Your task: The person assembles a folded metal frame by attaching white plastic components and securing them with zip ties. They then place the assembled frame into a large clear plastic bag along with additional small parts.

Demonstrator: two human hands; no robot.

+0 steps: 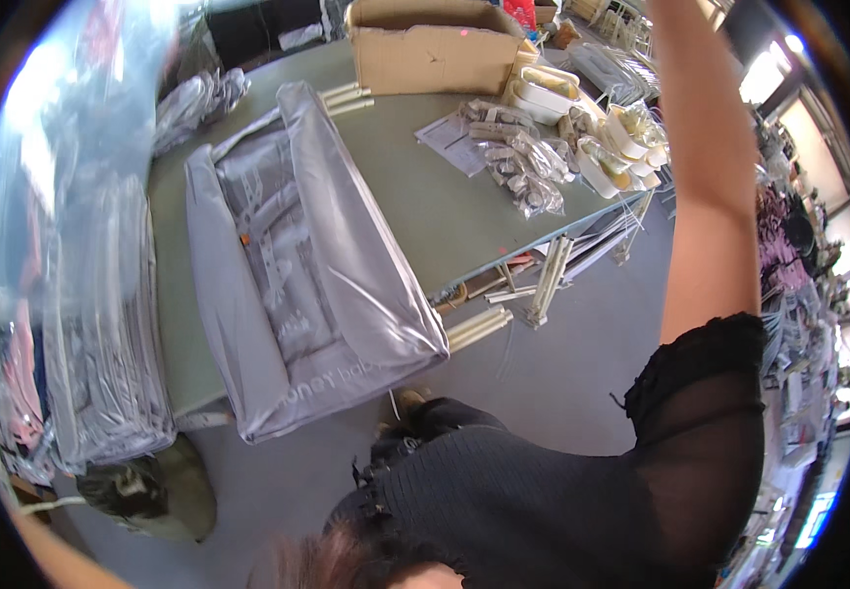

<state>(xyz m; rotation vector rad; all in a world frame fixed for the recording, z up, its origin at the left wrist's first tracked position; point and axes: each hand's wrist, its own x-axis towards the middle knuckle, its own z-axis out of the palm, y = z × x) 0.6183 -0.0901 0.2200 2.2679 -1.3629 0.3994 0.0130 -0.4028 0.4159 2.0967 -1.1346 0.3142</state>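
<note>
A grey padded item sealed in a clear plastic bag (297, 265) lies across the green table (445, 211) in front of me. My right forearm (705, 167) reaches straight up along the right side and leaves the picture at the top, so the hand is hidden. Only a strip of my left forearm (47, 560) shows at the lower left rim, with its hand out of sight. A blurred sheet of clear plastic film (52, 118) hangs close to the camera at the upper left.
A stack of similar bagged grey items (101, 344) sits at the table's left end. At the far side stand a cardboard box (435, 49), white trays (553, 93), small bags of parts (523, 162) and a paper sheet (454, 137). White tubes (548, 280) lean under the table edge.
</note>
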